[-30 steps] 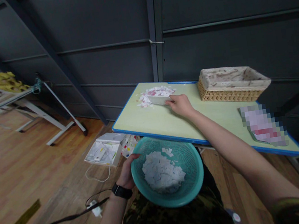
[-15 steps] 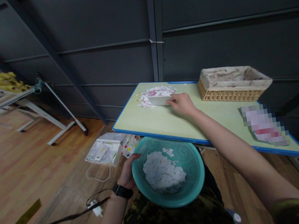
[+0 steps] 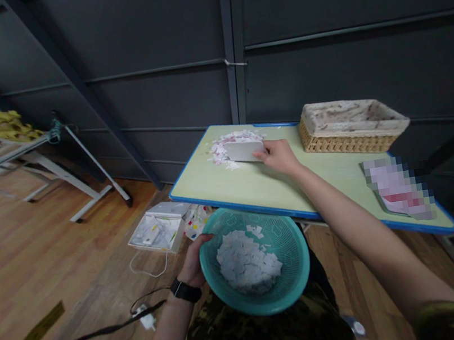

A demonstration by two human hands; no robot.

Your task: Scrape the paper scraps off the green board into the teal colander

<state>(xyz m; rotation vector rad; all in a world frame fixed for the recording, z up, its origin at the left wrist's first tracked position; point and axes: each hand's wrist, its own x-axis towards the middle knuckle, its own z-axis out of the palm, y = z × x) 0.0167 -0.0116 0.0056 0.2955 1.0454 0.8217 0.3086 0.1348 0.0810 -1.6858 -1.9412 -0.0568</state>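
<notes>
My left hand (image 3: pixel 193 261) grips the left rim of a teal plastic colander (image 3: pixel 295 256) held just below the table's front edge. Inside it lies a heap of torn white paper scraps (image 3: pixel 247 261). Over the table, my right hand (image 3: pixel 279 156) is closed on the right end of a flat white rectangular plate (image 3: pixel 245 151), tilted up on its long edge. The plate stands against the near side of a pile of white and pinkish paper scraps (image 3: pixel 223 146). A few scraps show at its lower edge. My right fingertips are partly hidden.
The pale green table (image 3: pixel 211 178) has a blue rim. On its right stand a cloth-lined wicker basket (image 3: pixel 350 140) and a blurred-out flat item (image 3: pixel 398 190). An open white box (image 3: pixel 155 232) with a cable lies on the floor at left, near a white plug (image 3: pixel 145 317).
The white plate has tilted slightly and shifted a little against the paper pile, with some scraps now at its near edge. My left hand still holds the colander.
</notes>
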